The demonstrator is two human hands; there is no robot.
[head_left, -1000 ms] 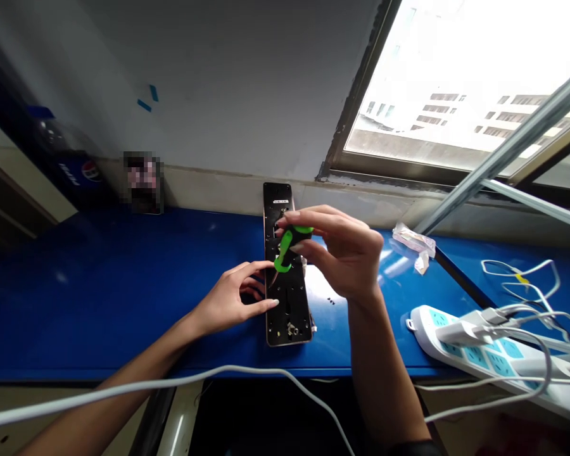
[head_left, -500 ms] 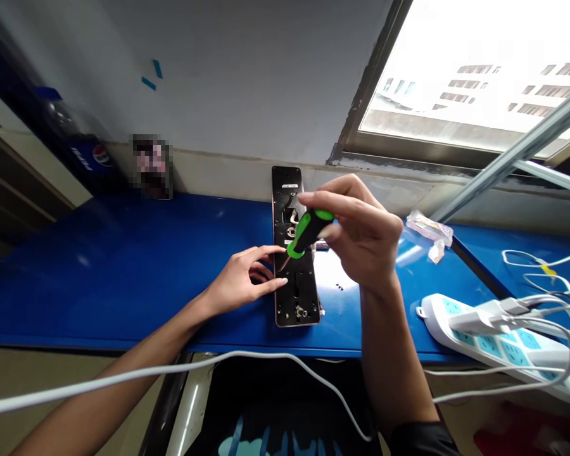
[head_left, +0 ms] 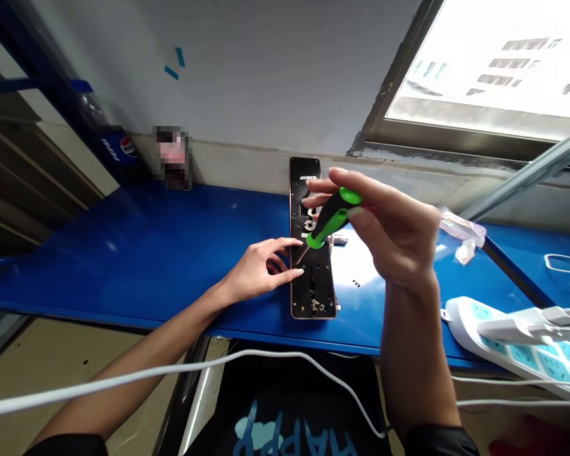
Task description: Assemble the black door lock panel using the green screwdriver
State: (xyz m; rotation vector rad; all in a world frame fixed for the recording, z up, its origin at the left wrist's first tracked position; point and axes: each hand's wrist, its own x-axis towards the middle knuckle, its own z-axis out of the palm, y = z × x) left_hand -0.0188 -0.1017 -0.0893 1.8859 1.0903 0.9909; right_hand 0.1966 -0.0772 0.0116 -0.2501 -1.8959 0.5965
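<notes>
A long black panel [head_left: 312, 297], looking like the back of a door lock, lies lengthwise away from me on the blue bench. My left hand [head_left: 266, 266] holds its left edge, thumb and forefinger resting on the face, other fingers curled at the side. Between those two fingertips, the screwdriver's thin tip meets the panel near its left edge; any screw there is too small to make out. My right hand [head_left: 389, 221] has the green and black screwdriver [head_left: 331, 218] by its handle, tilted, thumb near the butt and fingers stretched along the far side.
Several tiny dark screws [head_left: 356, 283] lie right of the panel. Farther right are a plastic bag [head_left: 463, 231] and a white power strip [head_left: 517, 348] with plugs. A Pepsi bottle [head_left: 116, 145] stands back left. A white cable [head_left: 247, 354] crosses in front of me.
The view has turned, so everything appears farther right. My right fingers have opened out along the screwdriver handle, which leans more to the right. My left hand keeps its place on the panel.
</notes>
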